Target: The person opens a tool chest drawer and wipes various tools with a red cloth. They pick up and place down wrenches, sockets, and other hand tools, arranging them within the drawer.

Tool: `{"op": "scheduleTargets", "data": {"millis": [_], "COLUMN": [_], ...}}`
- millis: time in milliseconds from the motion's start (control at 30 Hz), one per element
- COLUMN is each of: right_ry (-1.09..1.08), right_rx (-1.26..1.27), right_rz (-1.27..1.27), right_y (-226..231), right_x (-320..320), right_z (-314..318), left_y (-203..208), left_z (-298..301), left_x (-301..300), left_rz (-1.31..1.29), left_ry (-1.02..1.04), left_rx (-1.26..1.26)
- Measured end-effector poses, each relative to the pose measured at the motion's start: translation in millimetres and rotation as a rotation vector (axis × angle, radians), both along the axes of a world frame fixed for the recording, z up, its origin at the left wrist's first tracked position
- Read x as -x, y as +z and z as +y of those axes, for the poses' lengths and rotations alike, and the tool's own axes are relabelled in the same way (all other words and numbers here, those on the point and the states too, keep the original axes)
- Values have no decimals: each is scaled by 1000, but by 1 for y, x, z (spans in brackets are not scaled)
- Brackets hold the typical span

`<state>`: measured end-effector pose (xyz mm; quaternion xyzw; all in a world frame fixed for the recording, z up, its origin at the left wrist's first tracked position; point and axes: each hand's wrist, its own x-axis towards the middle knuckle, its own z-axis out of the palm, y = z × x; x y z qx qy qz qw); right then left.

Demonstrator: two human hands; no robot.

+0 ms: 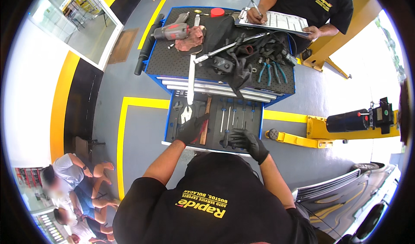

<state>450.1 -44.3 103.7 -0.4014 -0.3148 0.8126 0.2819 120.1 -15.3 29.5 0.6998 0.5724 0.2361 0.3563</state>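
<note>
An open drawer (216, 147) of a blue tool cabinet lies in front of me, lined with dark foam. My left hand (190, 131), in a black glove with a red cuff, is over its left half, fingers stretched toward a long wooden handle (209, 122); a red strip shows beside that handle. Just above this hand lies a shiny metal tool (186, 114), its kind unclear. My right hand (250, 143), also black-gloved, hovers at the drawer's front right with fingers apart, close to the handle of a screwdriver (226, 138). Several other screwdrivers (234, 110) lie in the foam behind it.
The cabinet top (160, 62) carries an impact wrench (173, 31), a reddish rag (190, 39), blue-handled pliers (269, 71) and a red cap (217, 12). Beyond, a co-worker's hand (257, 16) writes on a clipboard (276, 21). A yellow lift arm (298, 139) and a car (341, 196) stand right.
</note>
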Motion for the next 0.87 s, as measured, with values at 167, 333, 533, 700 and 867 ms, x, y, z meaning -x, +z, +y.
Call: {"op": "scheduleTargets", "data": {"millis": [167, 333, 533, 700, 867], "right_ry": [305, 592, -185, -402, -549], "right_rx": [-407, -444, 189, 342, 450], "right_rz": [-1420, -1263, -1107, -1070, -973], "right_y": [-57, -222, -168, -161, -184], "right_x": [-27, -111, -64, -54, -47], "right_z": [-50, -149, -172, -220, -277], "left_y": [-38, -160, -155, -119, -123], "left_z": [-37, -44, -10, 12, 22], "left_x": [43, 26, 23, 13, -3], "left_rz": [449, 291, 314, 441, 600], "left_ry": [-254, -370, -307, -384, -475], "left_rx": [123, 155, 415, 570, 608]}}
